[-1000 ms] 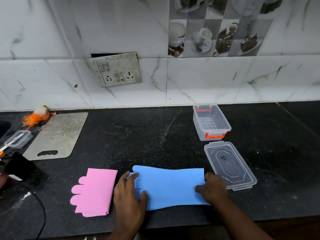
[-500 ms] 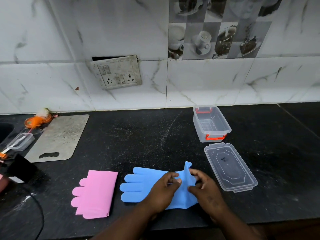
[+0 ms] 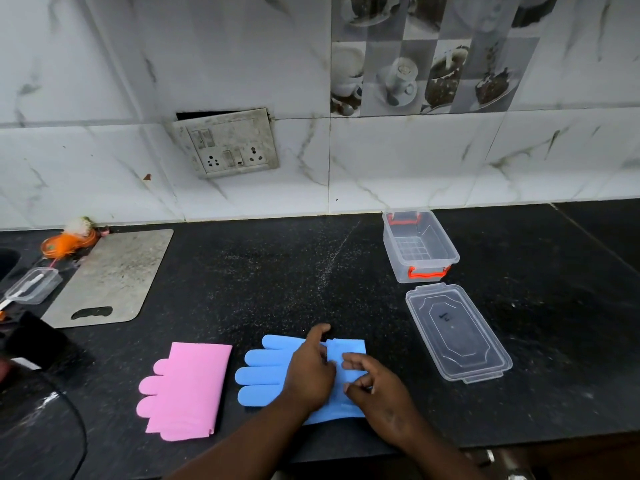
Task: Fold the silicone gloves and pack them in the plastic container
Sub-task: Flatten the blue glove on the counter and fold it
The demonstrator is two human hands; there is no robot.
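Observation:
A blue silicone glove (image 3: 263, 374) lies near the counter's front edge, fingers pointing left, its cuff end folded over onto the palm. My left hand (image 3: 311, 370) presses flat on the glove's middle. My right hand (image 3: 375, 386) rests on the folded cuff part, fingertips pinching its edge. A pink silicone glove (image 3: 188, 386) lies folded to the left, untouched. The clear plastic container (image 3: 420, 249) with orange latches stands open at the back right. Its clear lid (image 3: 457, 330) lies in front of it.
A grey cutting board (image 3: 110, 278) lies at the left, with a small clear box (image 3: 33, 285) and an orange scrubber (image 3: 65, 242) beside it. A dark object (image 3: 34, 336) and a cable sit at the far left edge. A wall socket (image 3: 227, 147) hangs on the tiles.
The blue glove lay flat under both hands. Its cuff end was lifted and folded leftwards over the palm, and both hands now press the fold down.

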